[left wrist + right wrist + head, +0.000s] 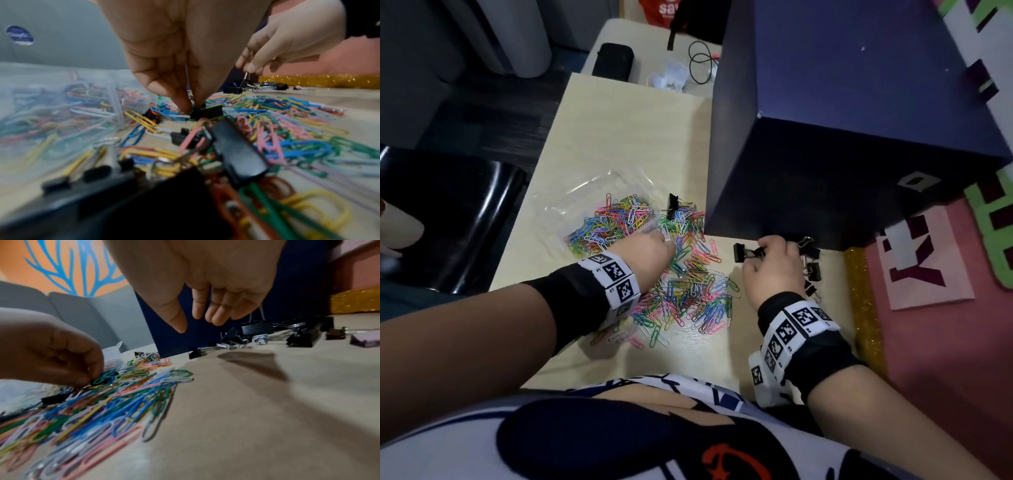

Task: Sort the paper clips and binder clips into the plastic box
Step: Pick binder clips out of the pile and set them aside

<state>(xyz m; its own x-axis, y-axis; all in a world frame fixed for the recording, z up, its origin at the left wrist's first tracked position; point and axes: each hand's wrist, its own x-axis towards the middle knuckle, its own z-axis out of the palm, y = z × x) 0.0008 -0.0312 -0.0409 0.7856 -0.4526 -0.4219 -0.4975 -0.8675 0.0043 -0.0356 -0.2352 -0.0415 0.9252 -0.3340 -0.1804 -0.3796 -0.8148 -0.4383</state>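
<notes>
A clear plastic box (558, 202) on the pale table holds many coloured paper clips. A loose pile of paper clips (688, 291) spreads to its right. My left hand (667, 243) reaches into the pile's far edge and pinches a small black binder clip (205, 112) between thumb and fingertips (180, 104). Another black binder clip (673, 204) stands beside the box. My right hand (760, 255) hovers over a group of black binder clips (811, 263). Its fingers (216, 316) hang apart and hold nothing. One binder clip (739, 251) lies just left of it.
A large dark blue box (842, 137) stands right behind the clips and walls off the far right. A gold glitter strip (863, 308) runs along the table's right edge. A black chair (448, 212) is at the left. Bare table (722, 356) lies near my body.
</notes>
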